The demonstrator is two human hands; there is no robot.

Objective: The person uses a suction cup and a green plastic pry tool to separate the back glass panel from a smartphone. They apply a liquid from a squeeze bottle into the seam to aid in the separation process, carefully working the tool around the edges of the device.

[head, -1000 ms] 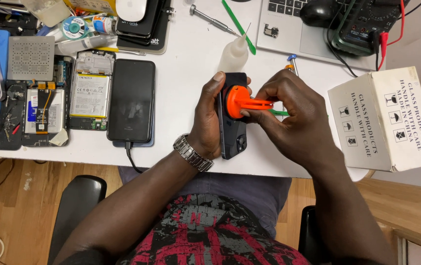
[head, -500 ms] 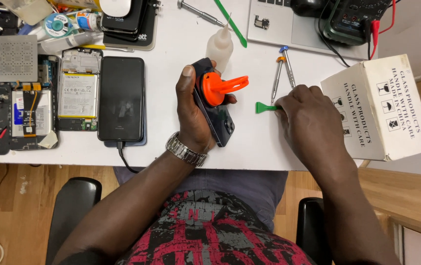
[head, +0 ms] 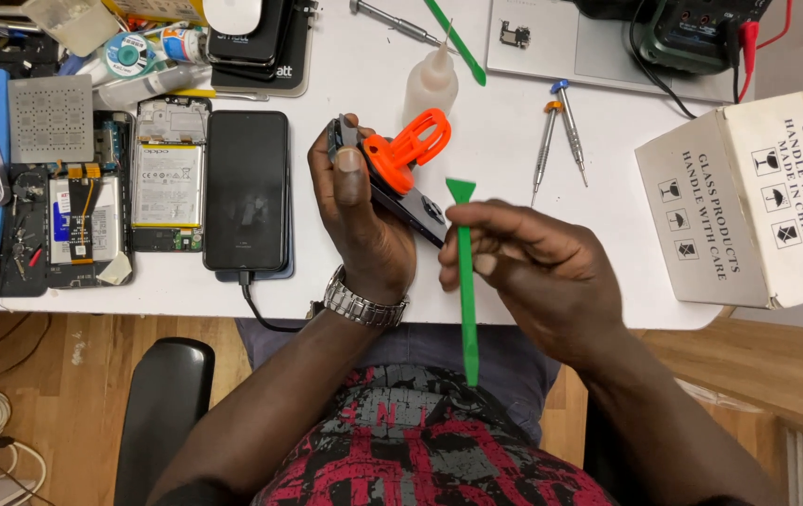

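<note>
Right hand now pinches the long green plastic pry tool, lifted off the white worktop (flat tip up); left hand grips the dark phone bearing the orange suction cup, so prying appears imminent.

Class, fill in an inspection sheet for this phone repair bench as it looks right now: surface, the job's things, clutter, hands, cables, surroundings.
Surface: white table, crowded on its left part.
Job's things: dark phone with an orange suction cup tool stuck on it; green pry tool.
Clutter: opened phones, black phone, squeeze bottle, two screwdrivers, cardboard box.
Hands: left hand grips the dark phone; right hand holds the green pry tool, tip near the phone's edge.
Cables: charging cable runs from the black phone over the table edge.
Surroundings: wooden floor, black chair.
</note>
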